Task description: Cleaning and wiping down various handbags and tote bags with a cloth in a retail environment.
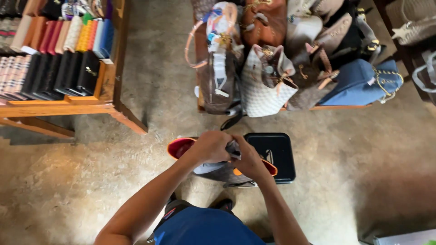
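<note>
1. Nearest the camera, the person's blue shirt [206,229] fills the bottom edge, and both bare forearms reach forward over the concrete floor [91,181].
2. The left hand [210,146] is clenched on the top of a brown patterned bag [218,171] with a red lining, which it holds up above the floor in front of the body.
3. The right hand [250,161] is closed too, its fingers pinching a small grey part of the same bag just beside the left hand; the two hands touch.
4. Right behind the bag, a black square stool [277,152] stands on the floor, partly hidden by the right hand.
5. Farther off on the right, a low wooden table [340,107] carries a crowd of handbags: a white checked one [261,90], a brown one [218,81] and a blue one [359,81] with a gold chain.
6. To the far left, a wooden shelf [109,77] holds rows of wallets [59,68], black in front and coloured ones behind.
</note>
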